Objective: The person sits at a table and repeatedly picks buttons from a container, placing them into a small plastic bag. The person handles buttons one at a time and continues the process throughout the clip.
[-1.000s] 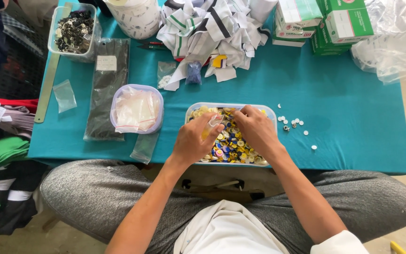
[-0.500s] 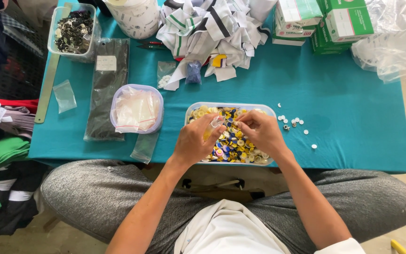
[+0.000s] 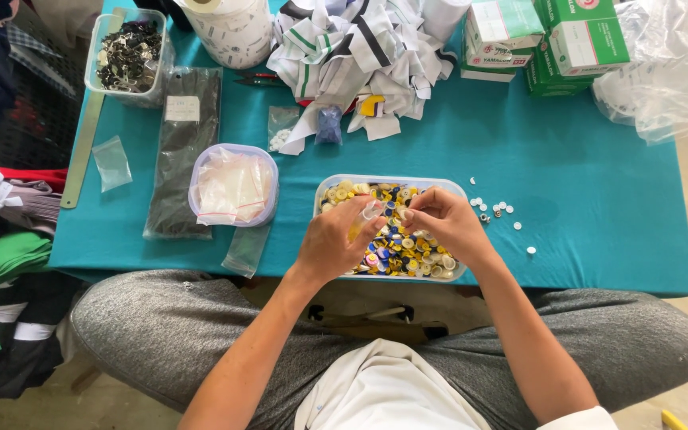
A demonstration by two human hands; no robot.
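Left hand (image 3: 336,239) pinching a small clear bag (image 3: 371,211), right hand (image 3: 443,223) pinching a button, both over the clear tray of coloured buttons (image 3: 396,181), teal bench (image 3: 583,207)

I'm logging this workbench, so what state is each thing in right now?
Clear rectangular plastic tub of coloured buttons: open, nearly full.
Round clear plastic container with small bags: lidless, filled.
Square clear box of dark metal parts: open, full.
Green and white cardboard boxes: closed, stacked.
Left hand: grip pinching a small clear bag.
Right hand: fingertips pinched together over the tub.
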